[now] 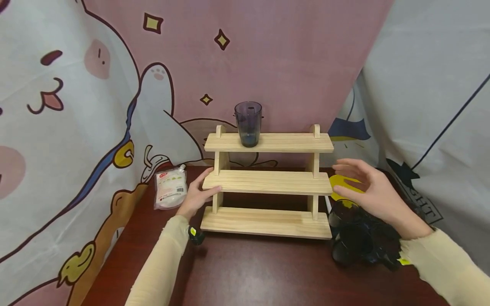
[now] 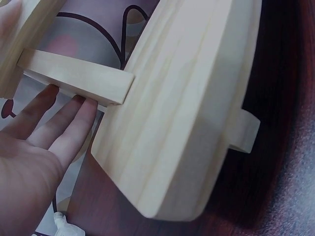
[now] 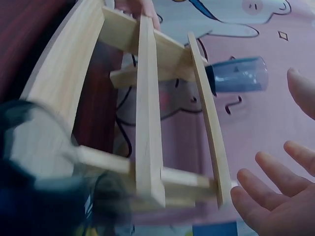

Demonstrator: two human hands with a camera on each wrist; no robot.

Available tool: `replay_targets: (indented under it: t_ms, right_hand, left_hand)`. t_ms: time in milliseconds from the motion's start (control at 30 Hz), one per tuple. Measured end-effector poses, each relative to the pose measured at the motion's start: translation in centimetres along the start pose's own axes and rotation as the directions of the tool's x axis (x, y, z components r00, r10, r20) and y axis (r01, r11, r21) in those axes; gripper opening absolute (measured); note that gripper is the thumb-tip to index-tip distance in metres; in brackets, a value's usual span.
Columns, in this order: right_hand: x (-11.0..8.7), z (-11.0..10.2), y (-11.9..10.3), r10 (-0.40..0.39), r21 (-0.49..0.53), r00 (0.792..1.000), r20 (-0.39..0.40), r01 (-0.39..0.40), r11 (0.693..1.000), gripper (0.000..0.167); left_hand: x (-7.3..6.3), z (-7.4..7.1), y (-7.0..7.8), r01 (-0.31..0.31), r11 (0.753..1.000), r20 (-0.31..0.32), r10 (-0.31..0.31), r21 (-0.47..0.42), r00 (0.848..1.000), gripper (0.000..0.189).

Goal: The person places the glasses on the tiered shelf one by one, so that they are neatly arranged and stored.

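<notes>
So I've got my left hand (image 1: 196,195) on the end of this three-tier wooden rack (image 1: 268,182), thumb over the front corner of the middle shelf and fingertips up against the side upright. Decent hold on it, I'd say. The rack itself stands on the counter (image 1: 268,272), running from my left hand across to just short of my right hand (image 1: 361,182). That one's holding nothing: thumb and fingers apart, palm turned toward the rack's other end. Looks near but not touching to me.

There's a tinted glass (image 1: 249,123) upright on the top shelf, above and to the right of my left hand. Just left of that same hand there's a white pouch (image 1: 171,188) in clear wrapping. Behind the right hand is something yellow (image 1: 342,180), and below it a bunch of dark glossy things (image 1: 356,238), too murky for me to sort out.

My read on the step: I'm steadying or lining up the rack from its left side. If it's getting shifted, the next move calls for the right hand to go left and take the other end, both sides going together and level, because that glass could tip.
</notes>
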State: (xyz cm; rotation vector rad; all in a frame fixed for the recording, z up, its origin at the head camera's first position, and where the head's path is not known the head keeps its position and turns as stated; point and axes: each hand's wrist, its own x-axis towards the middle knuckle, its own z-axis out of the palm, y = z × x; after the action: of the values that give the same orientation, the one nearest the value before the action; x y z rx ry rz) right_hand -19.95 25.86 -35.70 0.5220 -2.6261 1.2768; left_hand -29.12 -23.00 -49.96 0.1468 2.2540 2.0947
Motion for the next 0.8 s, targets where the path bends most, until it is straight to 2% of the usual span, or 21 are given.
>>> replay_targets:
  t_ms: [200, 400, 500, 600, 800]
  right_hand:
    - [-3.9, -1.5, 2.1, 0.000, -0.086, 0.992, -0.127, -0.011, 0.996, 0.068]
    - [-8.1, -2.2, 4.4, -0.027, -0.144, 0.966, -0.258, -0.011, 0.990, 0.078]
    - [-10.1, -2.2, 5.6, 0.003, -0.181, 0.954, -0.301, -0.060, 0.982, 0.081]
    - [-12.2, -1.9, 6.9, 0.065, -0.219, 0.940, -0.336, -0.144, 0.965, 0.086]
    - [-15.7, -0.1, 9.4, 0.190, -0.211, 0.896, -0.402, -0.293, 0.933, 0.089]
  left_hand:
    - [0.0, 0.0, 0.0, -0.004, 1.000, -0.001, 0.004, -0.016, 1.000, 0.079]
    - [-0.1, 0.0, 0.0, -0.004, 1.000, -0.002, 0.004, -0.011, 1.000, 0.080]
    - [-0.1, 0.0, -0.1, -0.009, 1.000, -0.002, 0.008, -0.019, 1.000, 0.079]
    - [0.0, 0.0, -0.2, -0.008, 0.999, 0.003, 0.008, -0.037, 1.000, 0.079]
    - [0.1, 0.0, -0.3, -0.012, 0.999, 0.005, 0.012, -0.035, 1.000, 0.078]
